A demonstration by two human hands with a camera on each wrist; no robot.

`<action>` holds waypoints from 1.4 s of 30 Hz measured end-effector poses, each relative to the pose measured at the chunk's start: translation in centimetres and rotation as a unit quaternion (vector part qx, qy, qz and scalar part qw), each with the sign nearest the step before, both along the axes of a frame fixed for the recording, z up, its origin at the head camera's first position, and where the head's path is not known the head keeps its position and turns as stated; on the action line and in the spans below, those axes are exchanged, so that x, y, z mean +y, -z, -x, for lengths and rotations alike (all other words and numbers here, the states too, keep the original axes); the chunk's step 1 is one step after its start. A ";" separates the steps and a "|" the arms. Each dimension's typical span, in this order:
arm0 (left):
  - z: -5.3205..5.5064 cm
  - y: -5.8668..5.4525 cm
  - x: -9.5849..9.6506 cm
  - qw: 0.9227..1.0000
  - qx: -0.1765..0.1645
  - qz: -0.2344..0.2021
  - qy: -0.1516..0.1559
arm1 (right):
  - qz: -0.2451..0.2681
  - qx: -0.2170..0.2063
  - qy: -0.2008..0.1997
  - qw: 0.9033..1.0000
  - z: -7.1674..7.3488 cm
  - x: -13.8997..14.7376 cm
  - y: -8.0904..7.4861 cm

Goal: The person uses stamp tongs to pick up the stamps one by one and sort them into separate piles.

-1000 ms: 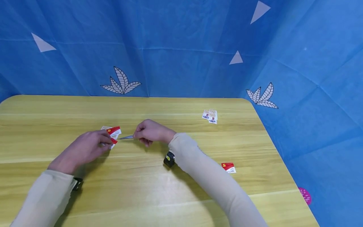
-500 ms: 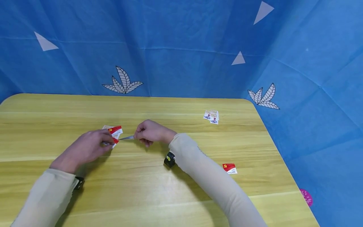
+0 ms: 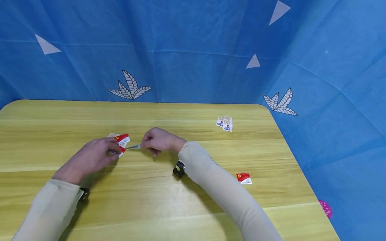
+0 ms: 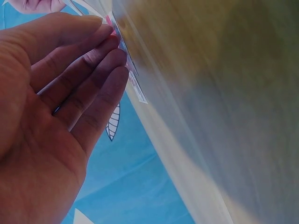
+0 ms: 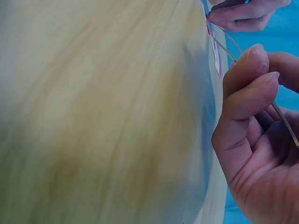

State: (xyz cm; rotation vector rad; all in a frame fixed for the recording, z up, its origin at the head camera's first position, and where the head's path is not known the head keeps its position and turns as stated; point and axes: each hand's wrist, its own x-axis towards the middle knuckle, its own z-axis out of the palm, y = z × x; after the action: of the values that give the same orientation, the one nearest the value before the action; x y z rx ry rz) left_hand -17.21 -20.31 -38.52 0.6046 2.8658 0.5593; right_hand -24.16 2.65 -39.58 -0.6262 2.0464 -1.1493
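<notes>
Pinching tweezers between fingers of the right hand, resting close-together fingers of the left hand on red-and-white cards, presumably keeping them from sliding on the tabletop

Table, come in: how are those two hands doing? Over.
Right hand pinches slim silver metal tweezers, tips at small red-and-white paper rectangles. Left hand touches them. In the way: left hand, partly covering them.
</notes>
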 end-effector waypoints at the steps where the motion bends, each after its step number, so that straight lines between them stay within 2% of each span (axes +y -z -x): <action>1: 0.0 0.0 0.0 1.000 0.001 -0.001 0.001 | -0.001 -0.001 0.000 1.000 0.0 0.0 0.0; 9: 0.1 0.1 -0.1 1.000 0.017 -0.009 0.010 | 0.004 -0.002 -0.005 1.000 0.3 -0.1 0.1; 23: 0.0 0.0 -0.1 1.000 0.004 -0.007 -0.001 | 0.017 -0.012 -0.001 1.000 0.4 0.3 0.0; 42: 0.0 0.0 -0.1 1.000 0.012 -0.024 0.005 | 0.009 -0.010 -0.004 1.000 0.8 0.6 0.2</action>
State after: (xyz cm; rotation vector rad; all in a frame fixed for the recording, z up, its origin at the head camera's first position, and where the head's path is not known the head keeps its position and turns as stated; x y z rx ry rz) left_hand -17.23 -20.41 -38.57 0.6360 2.8777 0.6245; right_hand -24.91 3.25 -39.74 -0.6280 2.0169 -1.1663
